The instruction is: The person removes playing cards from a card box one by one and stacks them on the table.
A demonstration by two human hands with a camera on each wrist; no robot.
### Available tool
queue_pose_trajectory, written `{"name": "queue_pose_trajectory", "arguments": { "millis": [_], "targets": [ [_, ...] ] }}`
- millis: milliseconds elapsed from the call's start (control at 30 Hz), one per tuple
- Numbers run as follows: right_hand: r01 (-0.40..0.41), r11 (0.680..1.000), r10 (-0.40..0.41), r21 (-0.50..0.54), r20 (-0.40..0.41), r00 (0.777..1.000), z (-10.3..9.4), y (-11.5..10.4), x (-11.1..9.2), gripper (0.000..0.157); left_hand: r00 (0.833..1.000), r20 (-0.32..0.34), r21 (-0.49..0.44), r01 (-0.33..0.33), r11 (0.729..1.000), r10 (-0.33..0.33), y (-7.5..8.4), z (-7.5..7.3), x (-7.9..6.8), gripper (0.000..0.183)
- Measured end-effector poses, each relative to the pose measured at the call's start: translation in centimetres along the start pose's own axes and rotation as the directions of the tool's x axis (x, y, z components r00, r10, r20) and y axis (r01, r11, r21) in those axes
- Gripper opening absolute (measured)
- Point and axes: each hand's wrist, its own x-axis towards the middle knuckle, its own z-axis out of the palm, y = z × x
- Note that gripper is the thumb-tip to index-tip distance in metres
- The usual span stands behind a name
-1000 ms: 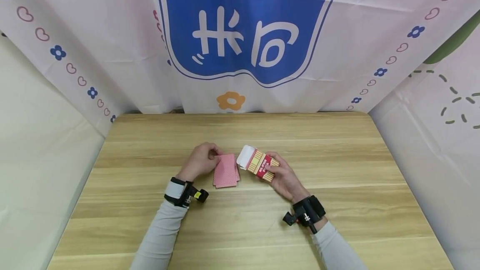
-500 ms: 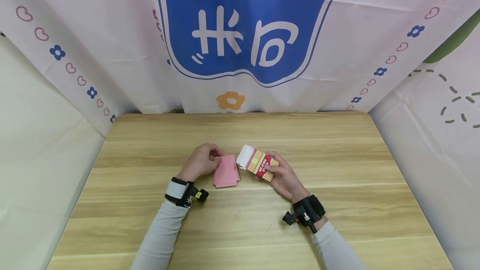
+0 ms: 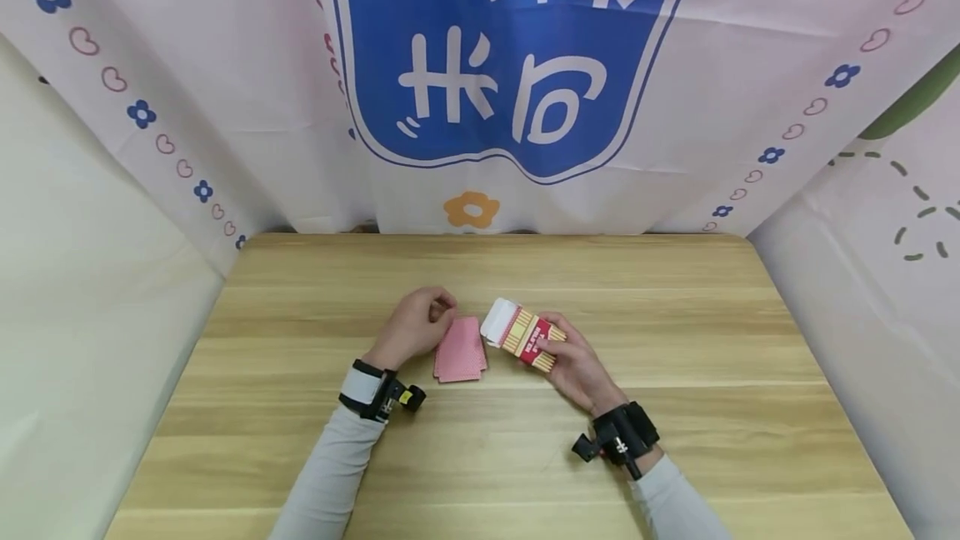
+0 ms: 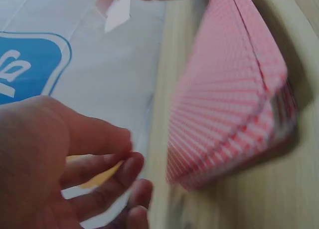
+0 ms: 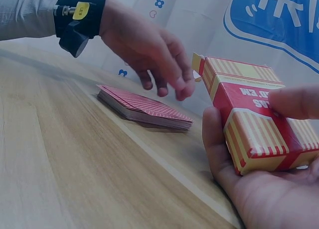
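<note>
A deck of playing cards point(image 3: 459, 352) with pink-red patterned backs lies face down on the table, its cards slightly askew. In the right wrist view, my left hand point(image 5: 152, 54) hovers over the far side of the deck with fingers loosely bent. Nothing sits between the thumb and fingers of this hand point(image 4: 94, 154) in the left wrist view. My right hand point(image 3: 581, 365) grips a red and yellow striped card box point(image 5: 254, 114), thumb on its printed face. The box's white flap point(image 3: 498, 319) stands open, pointing toward the deck.
Both hands are over a wooden table point(image 3: 480, 465). A white cloth backdrop point(image 3: 330, 165) with a blue emblem hangs behind its far edge, and pale cloth walls point(image 3: 75, 315) flank the sides. Each wrist wears a black camera strap point(image 3: 626, 432).
My left fingers have come away from the deck's far corner, where they were half a second ago. Its upper cards have shifted slightly. The right hand keeps its hold; the head view has tilted slightly.
</note>
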Motion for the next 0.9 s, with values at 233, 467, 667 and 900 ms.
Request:
{"name": "queue_pose_trajectory", "arguments": {
  "millis": [233, 467, 667, 900],
  "targets": [
    [0.0, 1.0, 0.0, 0.013, 0.006, 1.0, -0.1, 0.1, 0.0, 0.036, 0.94, -0.124, -0.084, -0.329, 0.941, 0.318, 2.5, 1.1, -0.5, 0.017],
    [0.013, 1.0, -0.013, -0.003, 0.036, 0.999, -0.3, 0.1, 0.1, 0.039, 0.927, -0.029, -0.112, -0.374, 0.921, 0.373, 3.9, 3.0, -0.8, 0.012],
    [0.004, 1.0, -0.003, -0.024, 0.035, 0.999, -0.3, 0.2, 0.4, 0.038, 0.957, 0.015, -0.132, -0.286, 0.949, 0.291, 3.5, 3.5, -1.0, 0.017],
    [0.0, 1.0, 0.0, 0.009, 0.038, 0.999, -0.4, 0.1, 0.2, 0.039, 0.965, 0.021, -0.149, -0.256, 0.955, 0.262, 3.3, 4.1, -0.8, 0.019]
  ]
}}
